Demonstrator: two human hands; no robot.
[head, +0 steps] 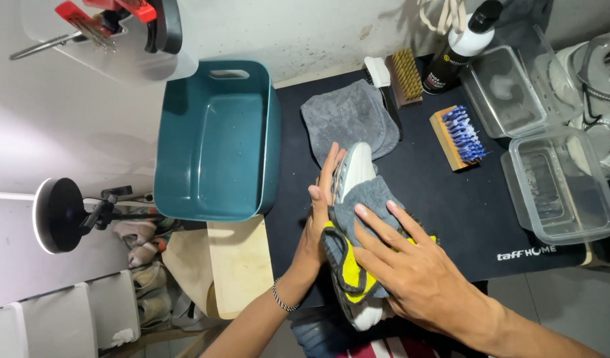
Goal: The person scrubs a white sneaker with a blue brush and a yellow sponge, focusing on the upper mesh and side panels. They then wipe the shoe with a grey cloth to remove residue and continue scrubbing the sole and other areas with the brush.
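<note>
A grey-and-yellow sneaker with a white sole (pixel 350 199) sits at six o'clock on the dark-matted counter (pixel 451 219). The left hand (pixel 318 212) braces its sole side, fingers flat and together. The right hand (pixel 411 265) presses a soft grey cloth (pixel 374 199) over the upper, fingers spread. The sneaker looks light, stiff at the sole, probably pliable above; best taken hold of by the sole edges.

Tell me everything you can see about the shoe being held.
The shoe is a grey and white sneaker with bright yellow and black trim, lying toe away from the camera over the black mat. The left hand braces its side; the right hand presses a grey cloth over its upper.
</note>
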